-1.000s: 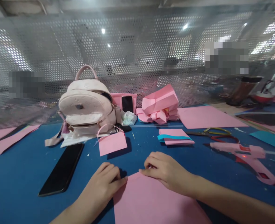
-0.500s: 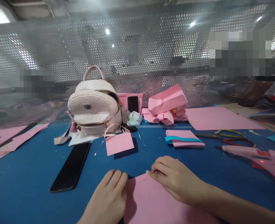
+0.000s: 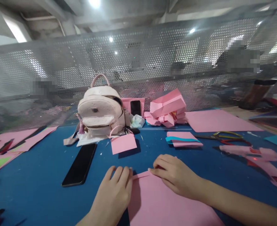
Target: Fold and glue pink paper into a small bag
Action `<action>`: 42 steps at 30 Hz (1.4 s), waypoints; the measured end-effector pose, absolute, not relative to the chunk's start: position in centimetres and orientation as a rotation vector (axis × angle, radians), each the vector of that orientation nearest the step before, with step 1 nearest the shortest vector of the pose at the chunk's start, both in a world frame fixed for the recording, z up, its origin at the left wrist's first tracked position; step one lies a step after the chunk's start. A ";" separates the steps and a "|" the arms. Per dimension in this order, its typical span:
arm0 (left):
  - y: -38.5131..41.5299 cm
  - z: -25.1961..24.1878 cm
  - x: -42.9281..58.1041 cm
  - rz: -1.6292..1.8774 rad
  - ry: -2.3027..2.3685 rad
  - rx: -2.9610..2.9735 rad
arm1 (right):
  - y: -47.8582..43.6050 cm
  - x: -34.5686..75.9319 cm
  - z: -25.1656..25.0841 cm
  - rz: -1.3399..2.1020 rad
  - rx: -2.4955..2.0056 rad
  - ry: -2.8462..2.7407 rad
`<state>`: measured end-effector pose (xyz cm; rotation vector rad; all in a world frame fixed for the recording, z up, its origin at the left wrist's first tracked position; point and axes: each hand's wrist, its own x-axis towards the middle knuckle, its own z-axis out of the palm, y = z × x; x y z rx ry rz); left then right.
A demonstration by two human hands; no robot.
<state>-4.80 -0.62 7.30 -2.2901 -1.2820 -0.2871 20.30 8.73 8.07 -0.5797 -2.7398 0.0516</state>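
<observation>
A sheet of pink paper point(image 3: 166, 204) lies on the blue table close to me, with a narrow fold along its far edge. At that edge's left corner, my left hand point(image 3: 116, 190) is closed on the paper with its fingers curled. My right hand point(image 3: 179, 177) pinches the same folded edge farther right, thumb and fingertips together. Part of the fold is hidden under both hands. Beyond them stands a small pink paper bag point(image 3: 123, 143) with a thin handle, and to its right lies a folded pink piece with a blue strip point(image 3: 184, 139).
A black phone point(image 3: 80, 164) lies left of my hands. The pink hot glue gun point(image 3: 253, 155) and scissors point(image 3: 230, 135) are on the right. Behind are a white backpack point(image 3: 100, 110), crumpled pink paper point(image 3: 167, 105) and a perforated metal screen point(image 3: 138, 69).
My view has tilted up and turned slightly left. Both hands remain at the paper's far edge, and more of the narrow fold shows between them.
</observation>
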 end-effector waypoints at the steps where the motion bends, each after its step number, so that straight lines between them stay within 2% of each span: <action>1: -0.2 7.5 -4.7 -0.324 -1.245 -2.323 | 8.8 20.3 8.0 0.052 -0.574 -2.737; 7: 1.8 6.7 -5.5 -0.533 -1.326 -2.637 | 10.1 20.9 8.0 0.194 -0.511 -2.715; 13: 2.2 6.4 -6.0 -0.744 -1.593 -2.700 | 11.9 21.8 9.1 0.424 -0.746 -2.717; 22: 2.1 6.2 -5.6 -0.619 -1.582 -2.666 | 11.9 21.8 9.6 0.485 -0.834 -2.731; 30: 3.1 6.7 -3.4 -0.552 -1.292 -2.609 | 11.4 21.3 9.4 0.434 -0.843 -2.721; 42: 6.0 7.5 0.2 -0.724 -1.607 -2.709 | 12.6 22.9 10.8 0.363 -0.909 -2.822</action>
